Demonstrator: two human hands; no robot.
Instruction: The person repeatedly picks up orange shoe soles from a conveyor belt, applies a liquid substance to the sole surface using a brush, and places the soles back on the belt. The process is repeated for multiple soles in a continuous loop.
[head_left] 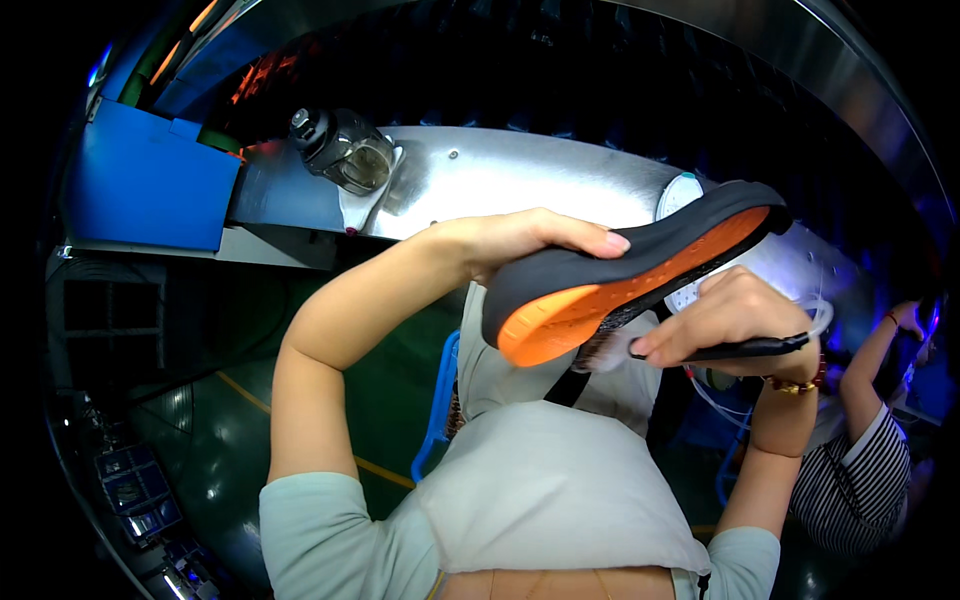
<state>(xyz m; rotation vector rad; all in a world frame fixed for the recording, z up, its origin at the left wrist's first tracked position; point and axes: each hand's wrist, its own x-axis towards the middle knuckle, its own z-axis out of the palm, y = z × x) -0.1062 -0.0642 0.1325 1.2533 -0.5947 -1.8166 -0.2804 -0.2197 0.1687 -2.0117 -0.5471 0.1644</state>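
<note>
My left hand point(520, 240) grips a shoe sole point(630, 275) from behind; the sole is dark grey outside with an orange inner face, tilted with its toe end up to the right. My right hand point(725, 320) holds a black-handled brush point(745, 348), and its bristles point(600, 350) touch the lower edge of the sole. Both hands are raised in front of my chest, above a pale apron.
A shiny metal work surface point(520, 170) runs behind the hands, with a glass jar point(345, 150) at its left end and a round white container point(680, 195) behind the sole. A blue box point(145, 180) stands at far left. Another person in a striped shirt point(865, 470) works at right.
</note>
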